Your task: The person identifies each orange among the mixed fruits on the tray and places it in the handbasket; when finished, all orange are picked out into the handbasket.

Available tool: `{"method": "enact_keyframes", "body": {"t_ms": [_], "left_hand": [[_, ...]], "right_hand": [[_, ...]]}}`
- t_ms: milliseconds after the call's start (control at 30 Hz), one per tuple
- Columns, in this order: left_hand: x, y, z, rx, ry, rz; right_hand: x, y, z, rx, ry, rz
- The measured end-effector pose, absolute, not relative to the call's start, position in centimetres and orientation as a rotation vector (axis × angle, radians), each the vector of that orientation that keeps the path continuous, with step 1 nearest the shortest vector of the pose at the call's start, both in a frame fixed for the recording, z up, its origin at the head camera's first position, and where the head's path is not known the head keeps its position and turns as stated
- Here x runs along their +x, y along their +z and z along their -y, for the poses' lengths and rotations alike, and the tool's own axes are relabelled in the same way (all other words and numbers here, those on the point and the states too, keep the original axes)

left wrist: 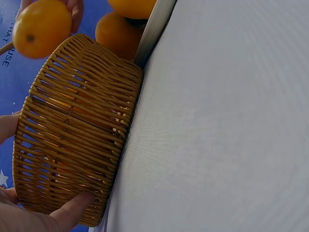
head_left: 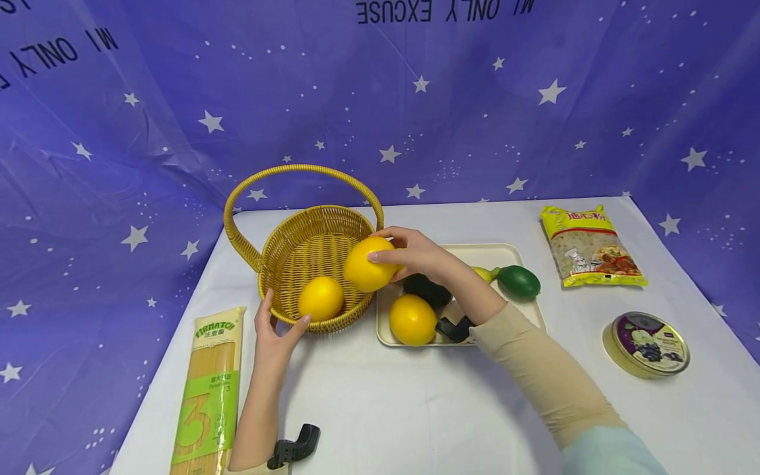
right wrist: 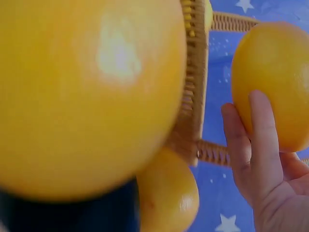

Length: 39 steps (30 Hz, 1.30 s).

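A: Head view first. Noting the right hand (head_left: 415, 254) with fingers curled round the raised orange (head_left: 369, 264), poised above the right rim of the basket (head_left: 279, 264). Noting the left hand (head_left: 276, 336) too, fingers spread against the basket's near wall, bracing it on the counter (head_left: 415, 409).

B: Judging it as mid-transfer from tray (head_left: 475, 252) to basket. Calls next for lowering past the rim, beside the second orange (head_left: 321, 297) already inside.

A: Left wrist view. Showing the woven wall up close and a fingertip pressed flat on it (left wrist: 72, 210). Only hinted at from the head.

B: Right wrist view?

A: Confirming the grip: fingers (right wrist: 263, 135) wrapped against the raised orange's side. Mostly blocked by a blurred orange (right wrist: 87, 92) near the lens.

B: Probably the tray orange (head_left: 412, 319). No sign there of the lime (head_left: 518, 282), plain from the head.
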State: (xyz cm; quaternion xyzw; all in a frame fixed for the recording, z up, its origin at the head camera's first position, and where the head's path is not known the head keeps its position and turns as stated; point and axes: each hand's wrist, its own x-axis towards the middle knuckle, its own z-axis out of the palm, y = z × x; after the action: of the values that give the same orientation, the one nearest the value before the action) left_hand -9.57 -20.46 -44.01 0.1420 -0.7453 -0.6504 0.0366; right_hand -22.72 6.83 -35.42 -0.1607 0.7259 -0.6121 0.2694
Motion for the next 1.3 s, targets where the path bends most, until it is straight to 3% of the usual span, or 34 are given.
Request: {"method": "enact_keyframes", "body": {"t_ms": [833, 1300], "left_hand": [[-9.4, -42.8, 20.1, 0.423, -2.026, 2.287], [-9.5, -43.7, 20.4, 0.420, -2.006, 2.286]], "right_hand": [[-21.9, -35.8, -2.4, -0.635, -1.162, -2.366], [-21.5, -35.7, -2.4, -0.644, -1.155, -2.435]]}}
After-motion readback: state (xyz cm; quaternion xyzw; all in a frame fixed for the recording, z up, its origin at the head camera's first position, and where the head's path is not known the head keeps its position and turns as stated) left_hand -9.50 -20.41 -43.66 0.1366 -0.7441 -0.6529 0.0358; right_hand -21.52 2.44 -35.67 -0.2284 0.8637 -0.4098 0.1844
